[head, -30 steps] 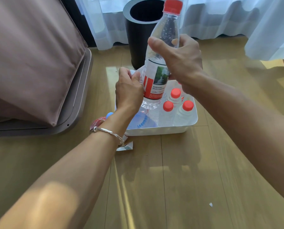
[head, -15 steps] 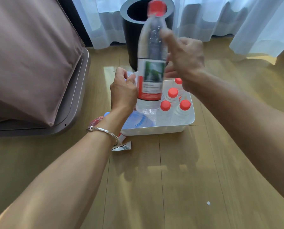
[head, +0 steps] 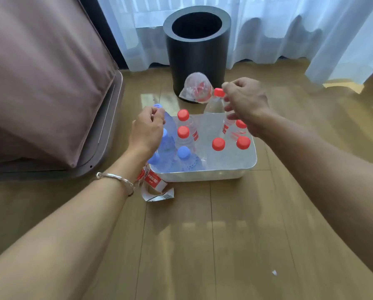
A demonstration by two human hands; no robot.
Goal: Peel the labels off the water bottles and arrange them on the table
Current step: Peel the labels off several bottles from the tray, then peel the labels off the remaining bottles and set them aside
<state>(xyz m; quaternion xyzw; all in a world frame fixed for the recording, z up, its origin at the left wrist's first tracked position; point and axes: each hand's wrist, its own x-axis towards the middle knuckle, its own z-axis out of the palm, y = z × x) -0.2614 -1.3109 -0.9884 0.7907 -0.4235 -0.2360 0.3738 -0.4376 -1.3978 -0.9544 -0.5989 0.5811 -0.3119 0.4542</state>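
Note:
A white bin (head: 203,175) on the wooden floor holds several upright water bottles, some red-capped (head: 218,144) and some blue-capped (head: 183,153). A red-capped bottle (head: 215,105) with a red and white label stands at the bin's back right. My right hand (head: 245,105) hovers just right of its cap, fingers loosely curled and holding nothing. Over the bin's left side, my left hand (head: 147,132) has its fingers curled against the neck of a tilted blue-capped bottle (head: 159,107); whether it grips the bottle is unclear. Peeled labels (head: 156,188) lie by the bin's front left corner.
A black round trash can (head: 197,53) stands behind the bin, with a clear bottle (head: 195,87) lying at its foot. A brown cushion on a grey base (head: 51,83) fills the left. White curtains (head: 289,29) hang at the back. A paper scrap (head: 274,272) lies on the floor.
The labelled bottle I held up in both hands now stands in the bin's back right. My right hand has let go of it. My left hand dropped onto the blue-capped bottles.

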